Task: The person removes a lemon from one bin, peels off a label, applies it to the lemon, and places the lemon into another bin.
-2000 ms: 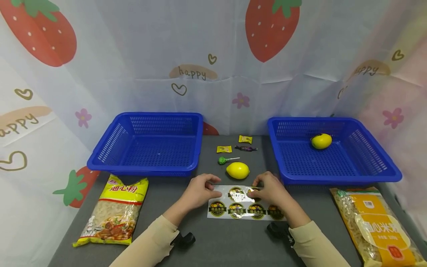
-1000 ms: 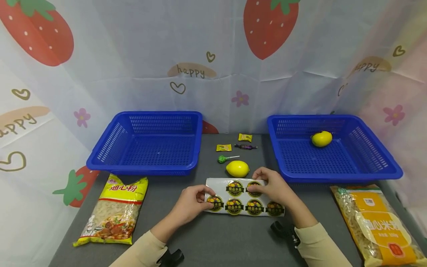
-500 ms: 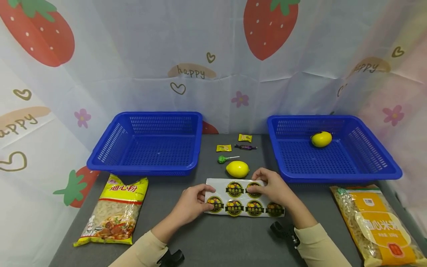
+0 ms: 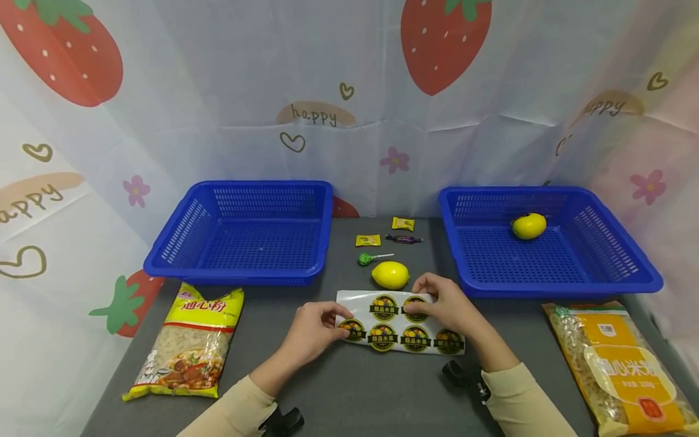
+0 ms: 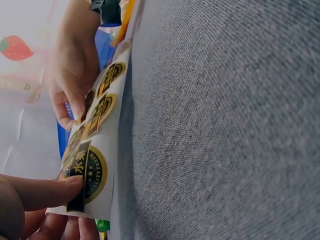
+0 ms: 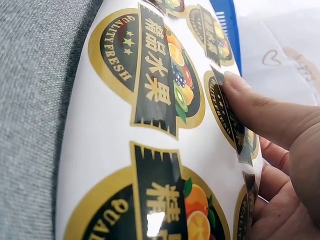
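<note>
Your glossy white rectangular sheet (image 4: 400,321) of round black-and-gold stickers (image 4: 384,308) bows slightly over the grey fabric-covered table (image 4: 377,388), ends pinched in your left hand (image 4: 311,331) and right hand (image 4: 450,303). Right hand's hiding the upper-right corner. Left thumb's lower than two seconds ago, less glare too.

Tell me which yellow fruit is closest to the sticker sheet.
The yellow fruit on the grey table, just beyond the sticker sheet and near the green lollipop; the other yellow fruit sits inside the right-hand blue basket, farther away.
</note>
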Motion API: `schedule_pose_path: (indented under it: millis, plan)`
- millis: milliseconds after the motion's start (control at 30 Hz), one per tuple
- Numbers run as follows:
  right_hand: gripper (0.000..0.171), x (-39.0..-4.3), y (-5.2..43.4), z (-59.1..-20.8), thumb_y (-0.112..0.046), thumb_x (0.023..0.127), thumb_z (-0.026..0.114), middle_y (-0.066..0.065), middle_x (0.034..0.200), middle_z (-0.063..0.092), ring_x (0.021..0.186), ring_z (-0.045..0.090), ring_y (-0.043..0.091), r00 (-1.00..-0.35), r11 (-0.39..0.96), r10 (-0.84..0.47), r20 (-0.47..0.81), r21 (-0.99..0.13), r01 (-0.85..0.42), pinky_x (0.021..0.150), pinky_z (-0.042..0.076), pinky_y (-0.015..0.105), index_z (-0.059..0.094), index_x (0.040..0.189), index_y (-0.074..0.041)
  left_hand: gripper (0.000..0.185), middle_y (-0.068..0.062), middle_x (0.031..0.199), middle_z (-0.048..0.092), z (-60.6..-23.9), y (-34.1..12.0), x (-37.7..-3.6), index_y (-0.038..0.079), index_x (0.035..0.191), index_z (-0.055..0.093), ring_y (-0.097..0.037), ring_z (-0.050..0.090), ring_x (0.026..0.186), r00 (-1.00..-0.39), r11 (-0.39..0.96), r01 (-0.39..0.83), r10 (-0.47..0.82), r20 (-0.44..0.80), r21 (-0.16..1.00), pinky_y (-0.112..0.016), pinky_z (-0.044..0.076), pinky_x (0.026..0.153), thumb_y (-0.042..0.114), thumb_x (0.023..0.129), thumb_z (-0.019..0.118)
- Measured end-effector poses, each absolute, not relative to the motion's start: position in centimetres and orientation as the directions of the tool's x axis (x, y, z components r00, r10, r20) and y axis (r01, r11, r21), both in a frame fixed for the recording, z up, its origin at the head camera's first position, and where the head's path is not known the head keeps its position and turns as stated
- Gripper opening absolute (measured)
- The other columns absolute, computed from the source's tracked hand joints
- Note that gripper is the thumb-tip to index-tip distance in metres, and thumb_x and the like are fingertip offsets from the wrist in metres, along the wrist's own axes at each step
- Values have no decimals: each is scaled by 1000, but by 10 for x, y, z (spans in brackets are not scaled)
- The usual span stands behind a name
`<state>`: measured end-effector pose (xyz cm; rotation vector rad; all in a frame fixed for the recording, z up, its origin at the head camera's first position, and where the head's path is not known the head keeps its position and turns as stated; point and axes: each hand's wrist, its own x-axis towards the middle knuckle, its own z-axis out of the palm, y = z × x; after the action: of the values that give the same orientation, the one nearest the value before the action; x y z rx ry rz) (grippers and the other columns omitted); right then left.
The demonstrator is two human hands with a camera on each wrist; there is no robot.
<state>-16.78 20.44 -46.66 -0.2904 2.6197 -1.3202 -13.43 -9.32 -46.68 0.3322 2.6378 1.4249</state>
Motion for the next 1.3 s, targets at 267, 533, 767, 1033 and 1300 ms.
schedule_pose_path:
  millis: [267, 533, 767, 1033, 1300]
  plan:
    - [34, -170, 205, -467, -30, 83, 84, 1, 84, 61, 74, 51, 19, -962, 604, -246, -118, -795, -57, 71, 42, 34, 62, 101, -12, 15, 3, 76, 67, -467, -95, -133, 18, 76, 72, -9, 60, 70, -965, 516, 143, 261, 4, 844, -22, 49, 63, 15, 78, 87]
    - [33, -175, 207, -473, -28, 83, 85, 2, 84, 62, 76, 53, 18, -955, 652, -225, -191, -758, -2, 71, 43, 34, 62, 99, -11, 18, -11, 132, 65, -455, -96, -127, 21, 74, 71, -28, 62, 118, -966, 479, 215, 233, 112, 851, -44, 58, 88, 15, 80, 86]
    - [32, -175, 199, -479, -31, 81, 86, 2, 97, 67, 95, 61, 22, -969, 738, -194, -150, -673, -44, 88, 49, 44, 64, 96, -14, 11, -4, 97, 77, -444, -92, -125, 13, 87, 67, -14, 71, 87, -963, 408, 155, 267, 45, 900, -30, 58, 76, 13, 88, 78]
    - [39, -172, 186, -481, -33, 79, 87, 5, 101, 66, 98, 58, 24, -985, 778, -143, -92, -626, -55, 88, 50, 44, 64, 102, -12, 9, -1, 74, 73, -445, -89, -126, 10, 93, 63, -10, 57, 59, -958, 392, 105, 287, -14, 914, -23, 46, 55, 11, 92, 73]
    - [43, -173, 186, -474, -34, 81, 86, 9, 109, 65, 102, 61, 27, -994, 754, -96, -42, -656, -45, 90, 52, 46, 64, 109, -8, 16, -3, 80, 74, -449, -88, -129, 8, 102, 64, -9, 59, 63, -959, 393, 83, 283, -35, 916, -24, 47, 57, 8, 90, 74]
